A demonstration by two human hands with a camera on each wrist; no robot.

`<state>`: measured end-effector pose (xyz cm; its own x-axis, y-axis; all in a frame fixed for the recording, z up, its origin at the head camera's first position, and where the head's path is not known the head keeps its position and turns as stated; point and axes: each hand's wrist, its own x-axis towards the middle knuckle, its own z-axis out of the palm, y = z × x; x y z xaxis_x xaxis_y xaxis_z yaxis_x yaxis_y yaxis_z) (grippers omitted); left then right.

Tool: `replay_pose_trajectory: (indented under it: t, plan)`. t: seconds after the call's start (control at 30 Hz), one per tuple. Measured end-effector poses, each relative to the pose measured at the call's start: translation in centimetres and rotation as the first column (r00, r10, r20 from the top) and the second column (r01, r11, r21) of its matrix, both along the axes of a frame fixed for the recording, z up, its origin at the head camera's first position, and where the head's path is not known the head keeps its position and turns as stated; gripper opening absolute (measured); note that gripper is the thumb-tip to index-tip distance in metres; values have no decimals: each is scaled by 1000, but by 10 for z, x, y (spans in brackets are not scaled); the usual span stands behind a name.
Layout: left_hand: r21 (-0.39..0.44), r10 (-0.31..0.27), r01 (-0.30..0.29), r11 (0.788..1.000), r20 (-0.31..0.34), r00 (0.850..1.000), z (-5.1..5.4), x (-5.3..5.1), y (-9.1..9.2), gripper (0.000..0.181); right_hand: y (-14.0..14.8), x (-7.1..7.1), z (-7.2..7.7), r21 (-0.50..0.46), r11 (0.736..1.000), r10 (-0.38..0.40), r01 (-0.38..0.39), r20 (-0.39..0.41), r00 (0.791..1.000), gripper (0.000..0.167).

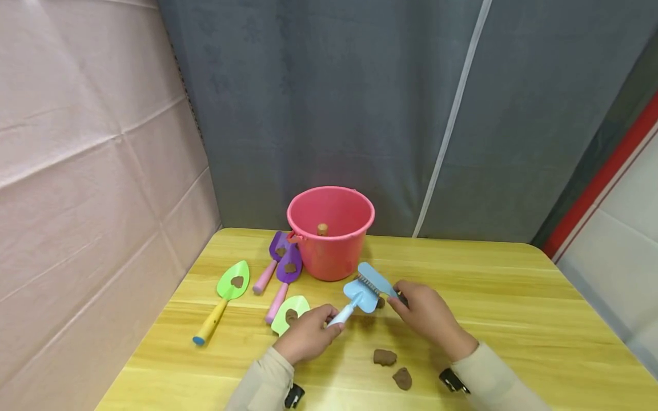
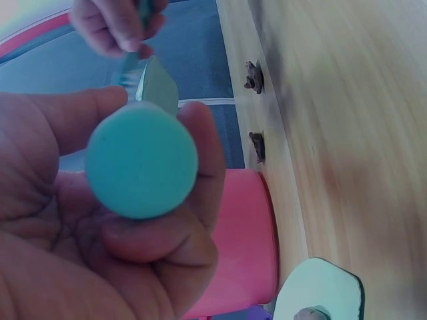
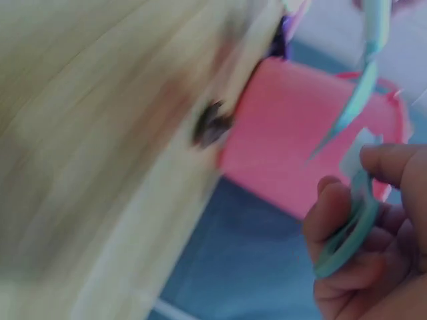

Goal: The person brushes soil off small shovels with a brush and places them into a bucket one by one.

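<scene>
In the head view I see the left hand (image 1: pixel 310 334) curled round a blue shovel (image 1: pixel 354 292) and the right hand (image 1: pixel 428 313) pinching a brush (image 1: pixel 377 279) at its blade, near the bucket (image 1: pixel 331 260), the tabletop (image 1: pixel 514 308) running on to its right edge. My left-wrist view shows the shovel apart from the tabletop; in the right-wrist view, fingers grip the brush.

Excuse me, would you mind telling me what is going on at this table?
A person holds a light blue trowel by its handle in the left hand and a blue brush in the right hand, its bristles facing the trowel's blade. Two purple-bladed trowels and two green-bladed trowels lie to the left, each bearing a brown lump. More brown lumps lie on the wooden table, and a pink bucket stands behind.
</scene>
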<state>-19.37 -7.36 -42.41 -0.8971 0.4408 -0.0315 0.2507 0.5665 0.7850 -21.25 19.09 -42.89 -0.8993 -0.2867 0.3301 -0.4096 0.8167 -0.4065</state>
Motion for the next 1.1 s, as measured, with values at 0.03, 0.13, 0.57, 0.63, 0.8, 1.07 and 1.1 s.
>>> replay_pose_trajectory:
  t: [0.03,0.13,0.57,0.63,0.8,1.07,1.1]
  plan:
    - [0,0,0,1000,0,1000,0,0,0,11,-4,3,3,-2,999,34,-34,0,999,11]
    - [3,-1,1,1000,4,1000,1,0,0,10,-13,12,10,17,990,143,-143,-14,990,11]
    - [5,-5,4,1000,21,1000,0,2,0,10,-8,9,-1,65,998,25,-24,-13,1000,14]
    - [10,-4,3,1000,37,999,0,2,0,10,-3,5,-5,61,998,-17,17,-2,1000,13]
    - [7,-8,7,1000,28,1000,0,2,-1,10,9,-2,-14,51,995,-83,81,30,996,13]
    - [-41,-24,24,999,-17,1000,6,-2,-4,11,21,-6,-16,36,994,-108,107,47,993,13]
    - [-45,-28,27,999,-22,999,8,-3,-5,12,23,-6,-16,35,993,-112,110,43,993,13]
